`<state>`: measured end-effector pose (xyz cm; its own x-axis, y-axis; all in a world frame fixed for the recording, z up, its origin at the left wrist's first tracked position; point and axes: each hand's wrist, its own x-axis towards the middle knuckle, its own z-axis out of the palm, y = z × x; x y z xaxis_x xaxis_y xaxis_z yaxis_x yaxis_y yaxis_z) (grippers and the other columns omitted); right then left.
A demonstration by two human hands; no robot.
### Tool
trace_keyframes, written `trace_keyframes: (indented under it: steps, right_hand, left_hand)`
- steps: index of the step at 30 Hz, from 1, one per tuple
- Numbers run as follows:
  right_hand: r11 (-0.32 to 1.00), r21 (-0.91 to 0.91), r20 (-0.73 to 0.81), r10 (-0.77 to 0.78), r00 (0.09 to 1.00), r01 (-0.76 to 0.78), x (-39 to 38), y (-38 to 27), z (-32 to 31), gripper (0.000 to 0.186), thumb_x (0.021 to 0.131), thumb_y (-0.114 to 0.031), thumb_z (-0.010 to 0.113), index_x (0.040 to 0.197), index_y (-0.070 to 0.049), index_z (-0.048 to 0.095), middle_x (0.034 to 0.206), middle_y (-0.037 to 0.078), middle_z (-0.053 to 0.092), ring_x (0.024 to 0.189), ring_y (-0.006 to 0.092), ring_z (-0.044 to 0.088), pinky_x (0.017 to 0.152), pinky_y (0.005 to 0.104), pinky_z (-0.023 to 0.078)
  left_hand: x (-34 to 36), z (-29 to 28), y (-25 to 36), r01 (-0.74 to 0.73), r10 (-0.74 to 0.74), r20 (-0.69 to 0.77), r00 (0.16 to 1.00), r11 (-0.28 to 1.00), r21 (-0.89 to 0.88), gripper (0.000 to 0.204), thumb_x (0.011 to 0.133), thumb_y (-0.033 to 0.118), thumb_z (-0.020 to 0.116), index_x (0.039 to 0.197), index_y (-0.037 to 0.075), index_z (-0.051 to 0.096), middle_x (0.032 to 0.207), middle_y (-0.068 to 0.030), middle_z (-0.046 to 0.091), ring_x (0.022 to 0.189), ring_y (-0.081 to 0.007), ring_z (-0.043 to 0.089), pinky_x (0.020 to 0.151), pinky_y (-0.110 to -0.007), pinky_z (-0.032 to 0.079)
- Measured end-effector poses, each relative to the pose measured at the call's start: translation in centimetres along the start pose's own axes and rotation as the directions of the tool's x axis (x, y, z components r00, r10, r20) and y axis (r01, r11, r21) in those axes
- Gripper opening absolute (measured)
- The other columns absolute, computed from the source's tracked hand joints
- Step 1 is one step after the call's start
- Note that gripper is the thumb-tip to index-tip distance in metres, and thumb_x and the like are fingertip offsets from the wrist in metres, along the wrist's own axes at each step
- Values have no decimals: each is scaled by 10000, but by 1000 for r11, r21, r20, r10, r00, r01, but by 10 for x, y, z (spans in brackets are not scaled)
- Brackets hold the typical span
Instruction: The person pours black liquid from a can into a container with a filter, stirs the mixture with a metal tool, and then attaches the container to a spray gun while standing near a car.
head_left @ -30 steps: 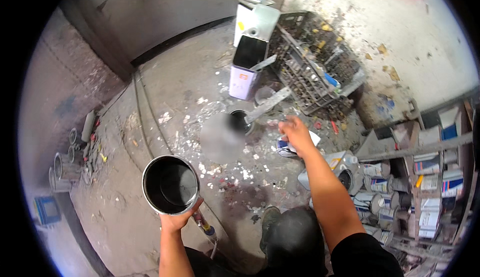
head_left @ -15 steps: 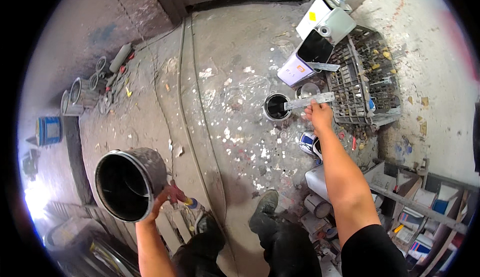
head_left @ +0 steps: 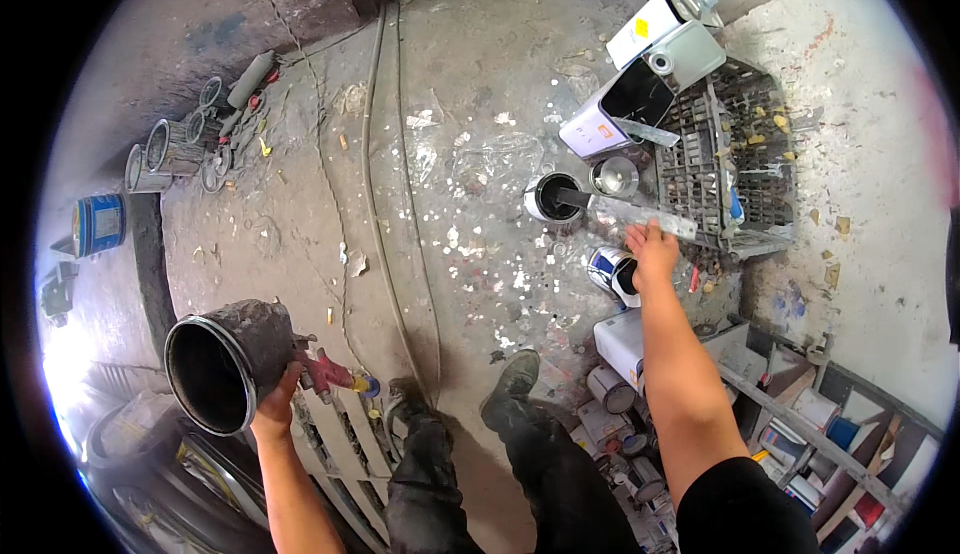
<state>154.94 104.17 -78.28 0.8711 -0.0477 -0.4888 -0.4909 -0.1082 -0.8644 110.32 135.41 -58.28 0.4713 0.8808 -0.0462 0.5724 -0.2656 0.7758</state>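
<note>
My left hand (head_left: 275, 399) is closed around a large dark pot (head_left: 262, 339), tilted with its wide mouth toward the left. A red fitting (head_left: 322, 372) with a yellow and blue end sticks out beside that hand; the fingers partly hide how it joins the pot. In my right hand (head_left: 653, 254) is a long flat mixing stick (head_left: 625, 212), gripped near its far right end. Its dark-coated tip reaches over the mouth of an open can (head_left: 537, 209) of black liquid on the floor. A clear cup (head_left: 614, 178) stands beside this can, and an open blue-and-white can (head_left: 604, 266) sits nearer me.
White rectangular tins (head_left: 597, 134), one cut open with a flat strip across it, stand by a dirty plastic crate (head_left: 735, 214). A hose (head_left: 372, 194) crosses the floor. Shelving (head_left: 800, 424) with cans is at lower right; several metal cans (head_left: 172, 159) line the left wall.
The mixing stick has tilted, its held end lower and to the right, and more of its dark tip shows. The pot has moved left and turned its mouth further left.
</note>
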Motion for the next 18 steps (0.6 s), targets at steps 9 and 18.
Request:
trace_keyframes:
  steps: [9,18]
  right_hand:
    - [963,197,-126,209,970,-181,-30,-18,-23,307,1014,-213,472,1215,18,450,1187,206,605,1037,310,653,848,361,576]
    - [937,304,-208,241,948,-171,-78,-43,45,333,1009,-272,498,1200,0,514,1076,102,654,989,210,647,852,316,551]
  left_hand:
    - [35,-48,-19,86,-96,-47,994,980,-179,229,784,-44,708,1000,-10,638,897,-65,663,785,-176,620,713,-314,516]
    - [103,-101,-101,-12,15,13,1000,981,-192,319,826,5,688,1105,7,534,938,-106,613,796,-219,581,740,-342,483]
